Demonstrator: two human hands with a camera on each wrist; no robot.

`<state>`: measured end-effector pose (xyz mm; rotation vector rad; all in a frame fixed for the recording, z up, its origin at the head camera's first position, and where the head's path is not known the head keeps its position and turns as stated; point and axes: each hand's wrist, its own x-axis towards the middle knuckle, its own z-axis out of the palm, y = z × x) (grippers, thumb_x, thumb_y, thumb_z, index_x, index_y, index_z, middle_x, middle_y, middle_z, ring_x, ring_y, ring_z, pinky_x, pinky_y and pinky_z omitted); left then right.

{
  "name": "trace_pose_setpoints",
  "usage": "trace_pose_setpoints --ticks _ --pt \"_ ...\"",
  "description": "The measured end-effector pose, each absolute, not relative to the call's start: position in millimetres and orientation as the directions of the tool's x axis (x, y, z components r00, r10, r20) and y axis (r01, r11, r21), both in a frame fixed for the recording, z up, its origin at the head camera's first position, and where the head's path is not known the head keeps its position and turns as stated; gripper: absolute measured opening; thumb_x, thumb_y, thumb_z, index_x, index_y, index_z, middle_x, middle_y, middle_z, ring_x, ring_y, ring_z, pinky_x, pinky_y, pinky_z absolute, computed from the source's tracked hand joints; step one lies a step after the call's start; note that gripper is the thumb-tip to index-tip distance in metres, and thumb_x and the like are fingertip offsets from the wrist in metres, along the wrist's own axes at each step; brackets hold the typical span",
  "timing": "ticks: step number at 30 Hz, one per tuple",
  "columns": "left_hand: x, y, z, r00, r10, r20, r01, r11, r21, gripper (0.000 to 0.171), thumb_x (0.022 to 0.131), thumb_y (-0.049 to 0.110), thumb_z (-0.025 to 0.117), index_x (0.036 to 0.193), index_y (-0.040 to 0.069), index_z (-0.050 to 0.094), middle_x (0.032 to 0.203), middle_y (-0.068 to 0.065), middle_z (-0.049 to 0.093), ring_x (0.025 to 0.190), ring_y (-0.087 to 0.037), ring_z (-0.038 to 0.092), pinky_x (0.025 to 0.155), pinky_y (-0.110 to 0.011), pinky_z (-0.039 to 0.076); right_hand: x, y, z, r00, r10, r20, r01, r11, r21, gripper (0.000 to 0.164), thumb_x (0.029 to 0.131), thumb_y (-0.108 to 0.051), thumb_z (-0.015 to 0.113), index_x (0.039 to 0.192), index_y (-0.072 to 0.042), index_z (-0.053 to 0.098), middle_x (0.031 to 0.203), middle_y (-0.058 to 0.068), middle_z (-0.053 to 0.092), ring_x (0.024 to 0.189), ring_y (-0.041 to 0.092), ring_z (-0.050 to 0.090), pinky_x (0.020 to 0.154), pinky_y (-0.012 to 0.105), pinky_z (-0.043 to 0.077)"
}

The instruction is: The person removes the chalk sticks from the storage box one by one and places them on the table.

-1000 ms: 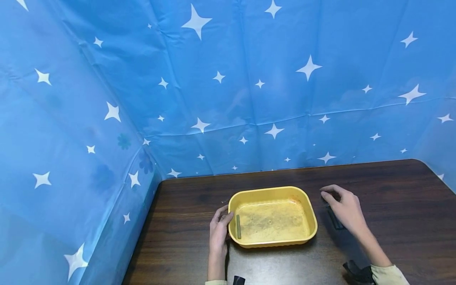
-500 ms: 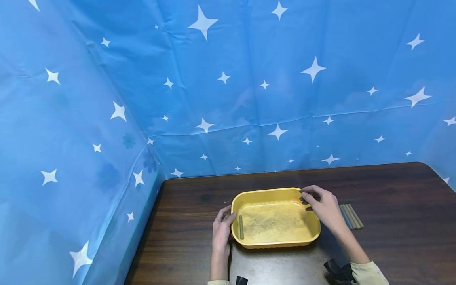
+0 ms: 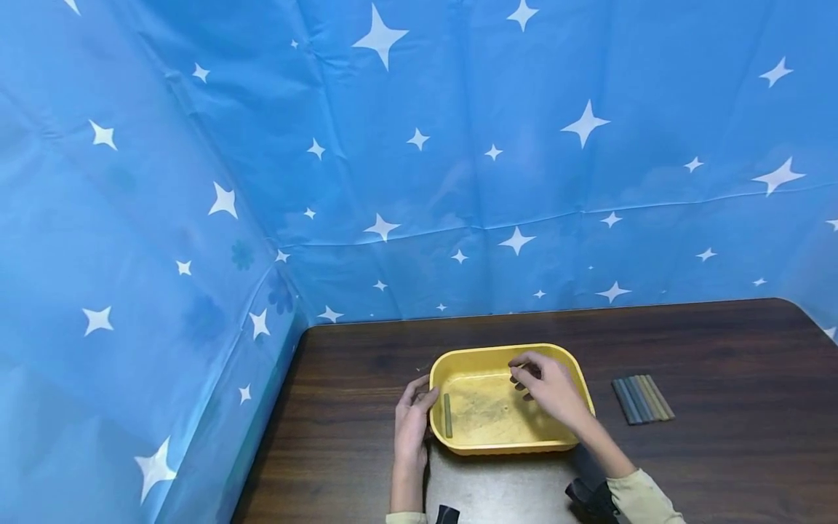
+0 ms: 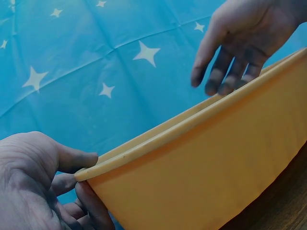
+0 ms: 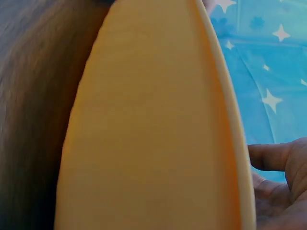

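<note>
A yellow plastic tray (image 3: 484,443) with rounded corners sits on the table. My left hand (image 3: 411,422) grips its left rim; in the left wrist view, the thumb lies on the rim and the other fingers are bent against the outside. One thin olive stick (image 3: 448,415) lies inside, close to the left wall. Over the tray's right half hovers my right hand (image 3: 550,389), fingers loosely bent. The left wrist view shows this right hand (image 4: 244,43) with gaps between its fingers and nothing visible in them.
Several flat sticks (image 3: 643,399), blue-grey to olive, lie side by side on the dark wooden table (image 3: 733,378), right of the tray. A blue curtain with white stars (image 3: 484,182) hangs behind and to the left.
My right hand has moved left, from above the row of sticks to over the tray, uncovering the row. My left hand keeps its grip on the rim. The head view has shifted slightly.
</note>
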<state>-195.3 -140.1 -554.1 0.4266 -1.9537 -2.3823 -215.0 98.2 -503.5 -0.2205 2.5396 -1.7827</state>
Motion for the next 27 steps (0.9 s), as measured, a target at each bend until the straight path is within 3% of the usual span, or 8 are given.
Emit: trace_pose_setpoints --ticks 11,27 --pt "-195.8 -139.9 -554.6 -0.961 -0.201 -0.189 -0.147 -0.205 0.968 0.040 0.099 0.012 0.065 0.135 -0.004 0.059 0.096 -0.011 0.066 0.074 -0.017 0.066 0.059 -0.028 0.056 -217.9 60.1 -518.9 -0.982 -0.176 -0.069 0.015 0.293 -0.956 0.028 0.098 -0.001 0.063 0.123 0.011 0.061 0.092 0.023 0.068 0.067 0.034 0.071 0.056 0.041 0.060" --pt "-195.9 -141.1 -554.0 -0.965 -0.177 -0.195 -0.153 -0.228 0.962 0.040 0.099 0.012 0.064 0.136 -0.003 0.058 0.098 -0.012 0.066 0.076 -0.018 0.068 0.061 -0.029 0.058 -221.3 13.3 -524.6 -0.975 -0.213 -0.068 -0.013 0.361 -0.933 0.041 0.093 -0.001 0.070 0.128 0.012 0.055 0.090 0.017 0.070 0.067 0.028 0.067 0.054 0.041 0.059"
